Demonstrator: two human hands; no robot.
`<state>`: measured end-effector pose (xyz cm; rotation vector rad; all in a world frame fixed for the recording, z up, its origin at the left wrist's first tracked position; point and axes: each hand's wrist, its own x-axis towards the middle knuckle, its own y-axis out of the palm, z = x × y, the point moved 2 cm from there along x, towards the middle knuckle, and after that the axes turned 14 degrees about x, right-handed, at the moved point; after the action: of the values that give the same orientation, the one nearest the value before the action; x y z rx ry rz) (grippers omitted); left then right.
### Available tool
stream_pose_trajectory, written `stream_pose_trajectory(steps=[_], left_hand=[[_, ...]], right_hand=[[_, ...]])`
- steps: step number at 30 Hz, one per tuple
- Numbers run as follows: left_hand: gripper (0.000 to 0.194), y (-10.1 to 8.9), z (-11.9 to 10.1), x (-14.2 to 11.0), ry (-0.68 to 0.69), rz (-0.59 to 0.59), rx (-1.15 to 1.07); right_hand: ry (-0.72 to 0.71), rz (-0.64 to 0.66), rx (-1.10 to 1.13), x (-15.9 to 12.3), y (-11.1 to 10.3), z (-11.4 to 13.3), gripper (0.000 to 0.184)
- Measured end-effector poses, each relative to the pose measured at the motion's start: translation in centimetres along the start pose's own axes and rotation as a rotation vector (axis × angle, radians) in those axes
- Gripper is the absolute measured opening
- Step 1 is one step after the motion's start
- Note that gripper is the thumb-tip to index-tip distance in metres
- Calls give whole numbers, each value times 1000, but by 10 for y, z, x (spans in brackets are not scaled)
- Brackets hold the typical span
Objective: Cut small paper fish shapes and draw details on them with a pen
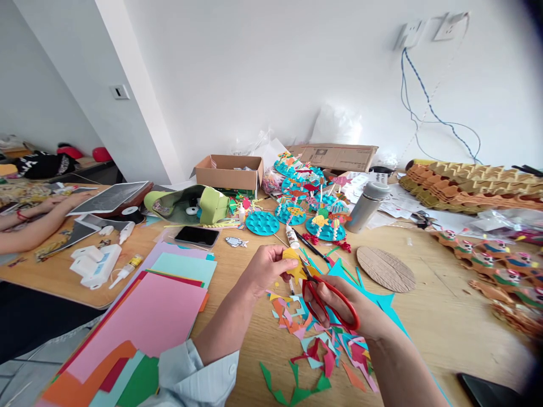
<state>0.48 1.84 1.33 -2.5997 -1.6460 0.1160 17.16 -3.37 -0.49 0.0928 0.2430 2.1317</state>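
A: How would that yellow paper handle?
B: Next to weightless, I'd guess, and bendy, probably with some stiffness like thin card. It could crease or tear if squeezed at a narrow part.
A: So where to take hold?
B: By a broad part, away from the blades. The left hand has its fingers pinched on the left side, which seems sound.
A: And the right hand?
B: Its fingers are wrapped through the red handles of the scissors, the blades right at the paper.
A: Where is it, and how does it look?
B: Raised over the surface, above coloured scraps: plain, bright yellow, small, its outline partly hidden by the fingers.
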Motion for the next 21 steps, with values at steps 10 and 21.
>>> stream_pose_trajectory(steps=[10, 21], left_hand=[[23, -1, -1, 0, -3, -3, 6], [26, -3, 6, 2, -11, -73, -88]], right_hand=[[-25, 10, -21, 1, 0, 0, 49], [-9, -10, -40, 3, 3, 3, 46]])
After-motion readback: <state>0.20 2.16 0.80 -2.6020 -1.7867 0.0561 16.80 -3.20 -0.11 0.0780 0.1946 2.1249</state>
